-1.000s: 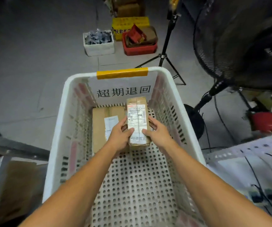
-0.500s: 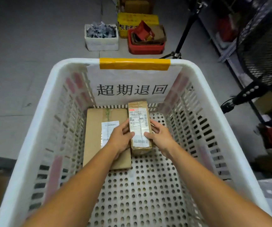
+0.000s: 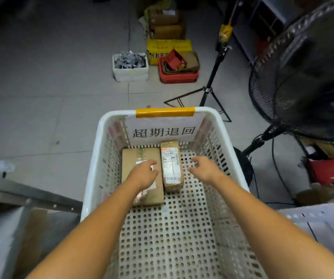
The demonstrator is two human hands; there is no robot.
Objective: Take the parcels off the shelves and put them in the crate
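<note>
A white perforated crate [image 3: 93,158] with yellow tape and a paper sign on its far wall stands on the floor below me. Two cardboard parcels lie on its floor at the far end: a flat wide parcel [image 3: 130,158] on the left and a narrow taped parcel [image 3: 171,164] with a shipping label beside it on the right. My left hand [image 3: 145,174] hovers over the flat parcel, fingers relaxed, holding nothing. Held loosely apart, my right hand [image 3: 204,168] sits just right of the narrow parcel, not touching it.
A large black fan [image 3: 307,73] on a stand rises at the right, with cables on the floor. A tripod [image 3: 208,89] stands beyond the crate. Further off sit a white foam box [image 3: 130,72], a red bin [image 3: 178,76] and a yellow box [image 3: 169,45]. Shelf edges flank both sides.
Both hands have let go of the narrow parcel, which now lies in the crate beside the flat one. The hands have drawn apart and back; the view has pulled higher.
</note>
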